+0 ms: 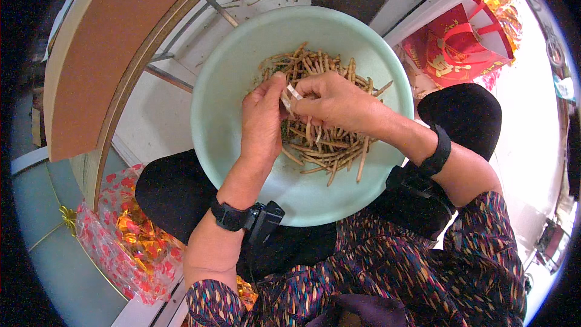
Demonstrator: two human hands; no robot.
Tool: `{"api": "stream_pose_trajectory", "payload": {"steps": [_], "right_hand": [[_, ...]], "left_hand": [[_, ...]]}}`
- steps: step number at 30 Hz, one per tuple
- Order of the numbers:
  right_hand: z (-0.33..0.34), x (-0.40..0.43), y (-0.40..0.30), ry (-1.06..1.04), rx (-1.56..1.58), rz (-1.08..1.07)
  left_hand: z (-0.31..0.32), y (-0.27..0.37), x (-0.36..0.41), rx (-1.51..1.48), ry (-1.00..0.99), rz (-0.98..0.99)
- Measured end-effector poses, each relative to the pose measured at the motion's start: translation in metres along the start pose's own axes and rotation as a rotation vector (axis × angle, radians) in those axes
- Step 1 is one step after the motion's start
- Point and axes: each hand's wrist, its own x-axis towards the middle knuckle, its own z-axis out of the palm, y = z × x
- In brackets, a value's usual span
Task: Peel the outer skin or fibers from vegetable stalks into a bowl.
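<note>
A pale green plastic basin [222,113] rests across my lap, with a heap of dry, tan bean pods [329,152] inside it. Above the heap, my left hand [262,113] pinches one side of a pale, opened pod [294,92] between thumb and fingers. Opposite it, my right hand [342,100] grips the same pod, its fingertips close to the left thumb. The fingers partly hide the pod, and I cannot tell whether beans are still in it. Small green bits lie among the pods at the basin's left side.
A brown round-edged tabletop [122,41] with metal legs stands close on the left. At the lower left is a clear bag with red hearts [136,250]. A red gift bag [458,47] stands at the upper right, beyond a white door frame [426,0]. Debris litters the tiles.
</note>
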Motion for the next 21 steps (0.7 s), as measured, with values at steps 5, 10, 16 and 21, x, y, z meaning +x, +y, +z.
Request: {"api": "stream_pose_trajectory", "payload": {"steps": [5,10,16,21], "right_hand": [[0.001,-0.004,-0.003,-0.008,-0.012,-0.007],[-0.003,-0.005,-0.006,0.033,0.089,0.084],[-0.009,-0.003,0.0,0.014,0.015,0.077],[-0.006,-0.004,-0.001,0.038,-0.072,0.022]], "left_hand": [[0.005,0.004,-0.002,-0.004,0.065,-0.027],[-0.008,0.0,0.005,-0.193,-0.024,-0.13],[-0.01,0.008,-0.001,0.037,-0.056,-0.079],[-0.009,0.01,-0.002,0.034,-0.078,-0.098]]}}
